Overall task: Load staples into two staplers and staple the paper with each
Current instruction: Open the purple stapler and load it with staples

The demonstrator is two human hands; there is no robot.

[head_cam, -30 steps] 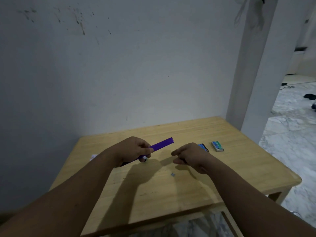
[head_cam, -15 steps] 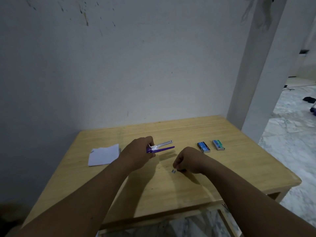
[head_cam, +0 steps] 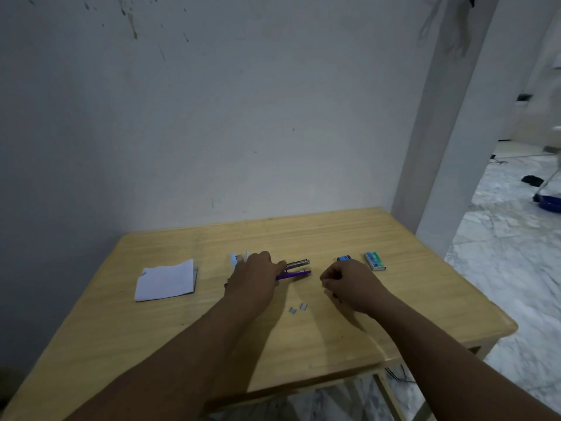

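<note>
My left hand (head_cam: 254,276) grips the purple stapler (head_cam: 294,269) at mid-table; its metal magazine stands raised above the purple base. A second, pale blue and white stapler (head_cam: 238,259) peeks out behind that hand. My right hand (head_cam: 349,285) hovers to the right with fingers curled, seemingly pinching a small staple strip that I cannot make out clearly. Two short staple pieces (head_cam: 298,308) lie on the wood between my arms. Folded white paper (head_cam: 167,280) lies at the left. Two staple boxes sit at the right, one blue (head_cam: 345,258), one green (head_cam: 375,261).
The wooden table (head_cam: 303,354) stands against a white wall, with a pillar at its right rear corner. Marble floor lies beyond the table's right edge, with a blue basin (head_cam: 549,202) and cables far off.
My left hand lowered the purple stapler to the table with its magazine open. My right hand picked something off the table and drew to the right. The second stapler and two staple pieces came into view.
</note>
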